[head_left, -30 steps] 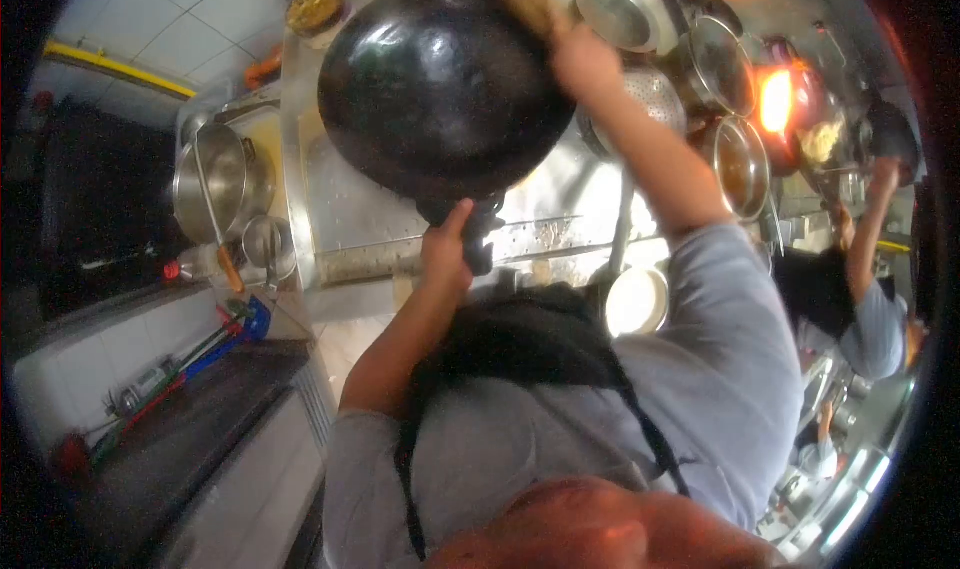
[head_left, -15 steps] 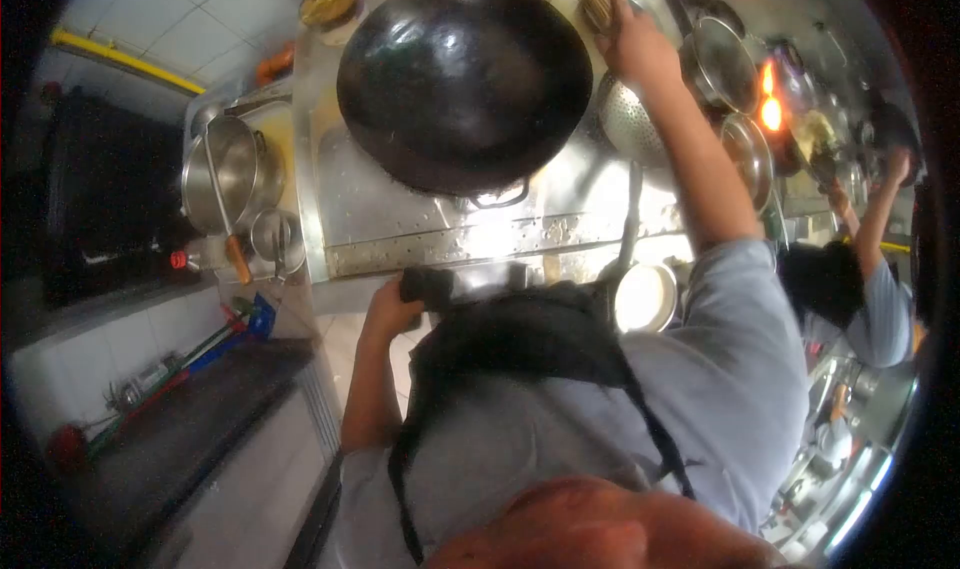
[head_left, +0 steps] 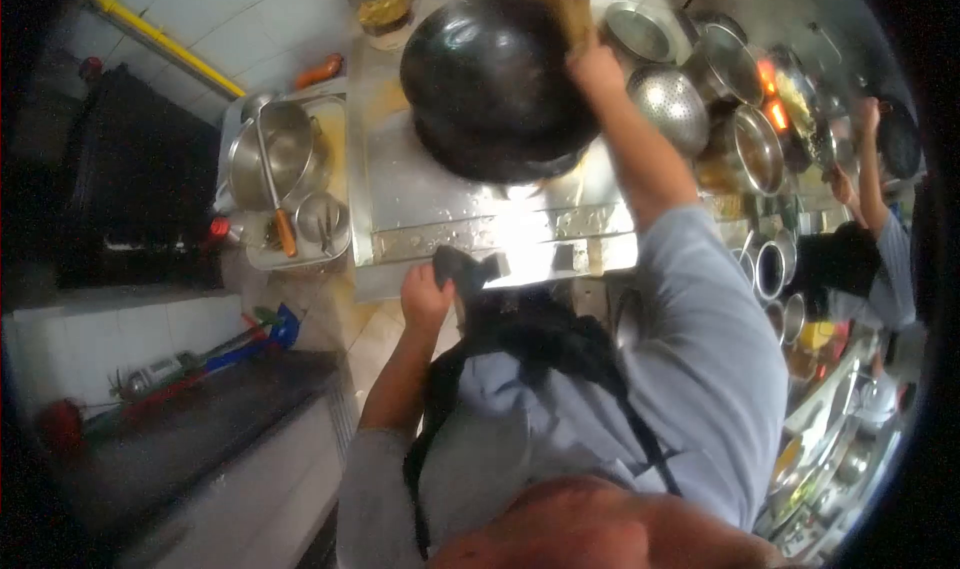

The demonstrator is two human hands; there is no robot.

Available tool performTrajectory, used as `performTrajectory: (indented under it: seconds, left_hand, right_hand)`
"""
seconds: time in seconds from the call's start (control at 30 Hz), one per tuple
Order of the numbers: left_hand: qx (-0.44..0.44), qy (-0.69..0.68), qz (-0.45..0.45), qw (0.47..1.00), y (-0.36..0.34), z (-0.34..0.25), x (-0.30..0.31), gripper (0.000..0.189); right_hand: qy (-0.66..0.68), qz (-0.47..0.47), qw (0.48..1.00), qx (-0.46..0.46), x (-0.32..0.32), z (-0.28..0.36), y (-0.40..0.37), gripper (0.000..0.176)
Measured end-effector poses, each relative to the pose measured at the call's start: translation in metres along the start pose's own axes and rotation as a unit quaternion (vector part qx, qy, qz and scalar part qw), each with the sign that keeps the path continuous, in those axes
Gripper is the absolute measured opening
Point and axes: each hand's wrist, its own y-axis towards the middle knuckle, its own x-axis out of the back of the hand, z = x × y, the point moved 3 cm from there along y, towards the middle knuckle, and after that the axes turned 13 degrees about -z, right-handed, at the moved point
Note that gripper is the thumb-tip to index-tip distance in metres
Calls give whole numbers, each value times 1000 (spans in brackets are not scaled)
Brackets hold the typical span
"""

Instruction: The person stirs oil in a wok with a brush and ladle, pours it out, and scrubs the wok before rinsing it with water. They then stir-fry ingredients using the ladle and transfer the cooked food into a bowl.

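Observation:
A large black wok (head_left: 480,89) sits on the steel stove top, its inside dark and shiny. My right hand (head_left: 596,71) is closed around a bamboo wok brush (head_left: 571,11), a bundle of pale sticks blurred by motion. The brush overlaps the wok's upper right rim in this view. Down by the front edge of the stove, my left hand (head_left: 427,297) grips a dark, cloth-like bunch (head_left: 460,267). A perforated steel strainer (head_left: 670,109) lies just right of my right forearm.
At left, a tray (head_left: 340,239) carries a steel pot (head_left: 270,159) and a wooden-handled ladle (head_left: 287,234). Steel pans (head_left: 722,64) stand on the right. Beyond them, flames (head_left: 774,99) burn near a co-worker's arms (head_left: 872,169). A yellow pipe (head_left: 165,41) runs along the tiled wall.
The brush in my right hand has swung left, from beyond the wok's right side to over its rim. The whole view has shifted. My left hand keeps its hold on the dark bunch.

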Motion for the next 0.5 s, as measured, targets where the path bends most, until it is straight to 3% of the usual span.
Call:
performTrajectory:
  seconds: [0.03,0.07,0.13,0.2,0.27,0.33,0.37,0.43,0.47,0.5]
  left_hand:
    - [23,1,19,1000,0,4,-6,40]
    - [43,0,42,998,-3,6,-10,40]
    - [43,-20,31,998,0,7,-14,41]
    - [36,-36,21,998,0,5,-10,42]
    - [45,-12,-6,999,3,-1,-3,44]
    - [58,-35,33,997,1,19,-26,46]
    - [82,-49,69,993,1,29,-37,47]
    - [109,-88,24,990,5,24,-23,52]
    - [82,-65,11,994,5,19,-18,55]
    - [45,-50,-3,998,7,17,-15,58]
  right_hand:
    - [74,-5,997,8,30,2,-9,73]
    - [68,-5,998,7,43,-4,-31,73]
    - [154,-137,978,15,86,-18,-73,78]
    - [297,-132,944,-59,123,-25,-143,76]
    - [302,-191,929,-97,99,-67,-217,76]
    - [258,-126,949,-129,81,-106,-282,75]
    - [208,-42,959,-189,89,-112,-295,74]
    - [165,93,935,-299,103,-108,-308,70]
    - [173,132,908,-358,104,-114,-304,66]
    - [82,107,950,-283,65,-145,-308,51]
